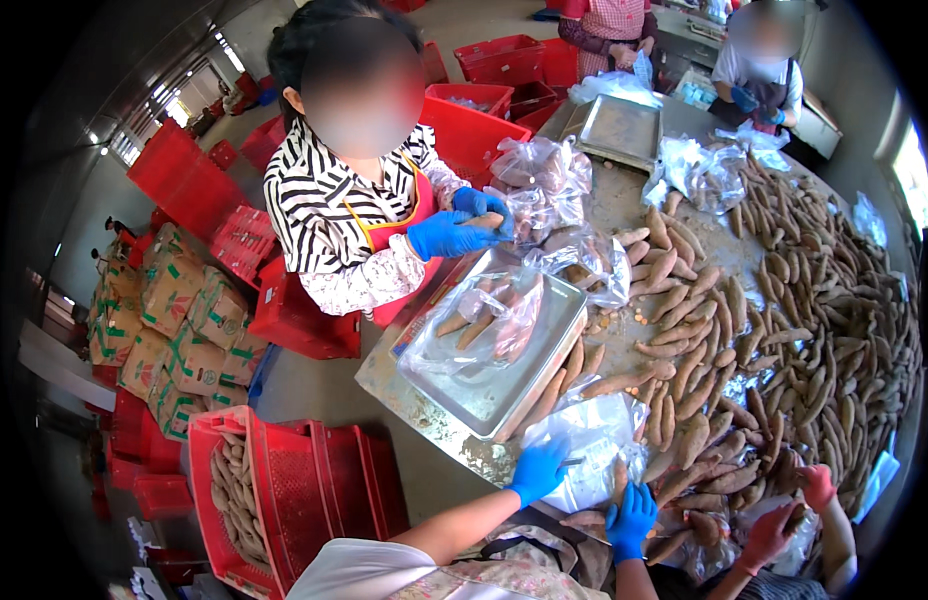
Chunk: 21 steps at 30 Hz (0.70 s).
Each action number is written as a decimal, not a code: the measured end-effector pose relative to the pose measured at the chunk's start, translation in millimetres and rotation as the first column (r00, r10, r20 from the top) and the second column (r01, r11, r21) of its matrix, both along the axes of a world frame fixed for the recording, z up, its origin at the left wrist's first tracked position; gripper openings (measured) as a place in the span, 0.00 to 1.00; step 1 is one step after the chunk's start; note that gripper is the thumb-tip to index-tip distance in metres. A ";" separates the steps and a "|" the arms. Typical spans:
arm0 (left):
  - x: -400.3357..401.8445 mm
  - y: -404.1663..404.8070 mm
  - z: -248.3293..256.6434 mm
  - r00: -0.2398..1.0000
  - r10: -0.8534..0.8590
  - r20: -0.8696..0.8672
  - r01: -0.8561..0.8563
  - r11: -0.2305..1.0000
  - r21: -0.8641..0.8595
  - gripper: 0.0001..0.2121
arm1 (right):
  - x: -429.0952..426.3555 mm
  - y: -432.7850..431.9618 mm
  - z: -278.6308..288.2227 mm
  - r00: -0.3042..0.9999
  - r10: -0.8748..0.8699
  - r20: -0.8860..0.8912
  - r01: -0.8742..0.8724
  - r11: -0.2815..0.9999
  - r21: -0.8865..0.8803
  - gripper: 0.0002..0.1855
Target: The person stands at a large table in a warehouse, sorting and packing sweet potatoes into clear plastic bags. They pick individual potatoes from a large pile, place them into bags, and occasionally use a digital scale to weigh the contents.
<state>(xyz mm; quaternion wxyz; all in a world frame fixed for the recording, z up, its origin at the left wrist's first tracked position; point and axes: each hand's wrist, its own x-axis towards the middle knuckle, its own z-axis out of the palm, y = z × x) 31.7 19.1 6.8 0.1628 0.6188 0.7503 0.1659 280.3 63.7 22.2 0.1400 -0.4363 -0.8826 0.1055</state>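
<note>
My left hand [537, 472], in a blue glove, rests at the left edge of a pile of clear plastic bags [584, 442]; a small dark tool, perhaps a knife, shows by its fingers. Beside the bags' lower right corner is my right hand [631, 521], also blue-gloved, with its fingers around the lower end of a sweet potato [621, 480]. Many loose sweet potatoes [693, 442] lie to the right. Beyond my left hand, a metal tray [464, 397] holds a clear bag with several sweet potatoes [475, 330].
Across the table [423, 409], a co-worker's blue-gloved hands [456, 232] hold a sweet potato. Close on my right are another person's red-gloved hands [768, 536]. Red crates [321, 480] stand on the floor at left. Filled bags [543, 187] lie beyond the tray.
</note>
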 end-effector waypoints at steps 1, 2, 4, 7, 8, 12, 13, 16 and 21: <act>-0.2 3.8 1.7 1.000 0.008 -0.012 -0.007 1.000 0.029 0.26 | 0.0 2.0 0.3 1.000 -0.001 -0.010 0.001 1.000 0.010 0.29; 0.7 4.2 1.7 1.000 0.020 -0.023 -0.019 0.999 0.051 0.25 | -1.0 2.0 2.2 1.000 0.003 -0.021 -0.002 1.000 0.013 0.29; 1.2 4.2 -2.5 1.000 0.002 0.005 -0.002 0.998 0.064 0.25 | -0.2 -1.2 2.3 1.000 -0.015 -0.012 0.015 1.000 0.024 0.29; 1.9 -4.2 7.6 1.000 0.003 -0.021 -0.002 0.998 0.062 0.25 | 0.7 -8.3 -3.1 0.999 -0.013 -0.039 0.014 1.000 0.023 0.28; 0.7 -0.4 10.9 0.999 0.002 -0.037 0.001 0.997 0.076 0.25 | 1.0 -4.5 -5.0 0.999 -0.013 -0.051 0.015 0.999 0.038 0.27; -1.3 -2.7 6.8 1.000 0.008 0.023 -0.011 0.991 0.136 0.23 | 0.9 -1.0 -2.0 0.997 0.009 -0.072 -0.003 0.996 0.088 0.26; 0.1 1.1 7.4 1.000 -0.007 0.020 0.003 0.988 0.152 0.23 | 1.9 2.6 1.5 0.996 0.004 -0.087 0.005 0.995 0.100 0.26; 2.3 1.9 2.2 1.000 -0.025 0.007 0.023 0.981 0.194 0.24 | 4.4 -1.4 7.5 0.993 0.006 -0.120 0.006 0.995 0.098 0.25; -1.8 -0.9 -7.3 1.000 -0.024 -0.008 0.025 0.979 0.201 0.25 | 4.1 -0.5 3.4 0.991 0.010 -0.131 0.003 0.995 0.102 0.24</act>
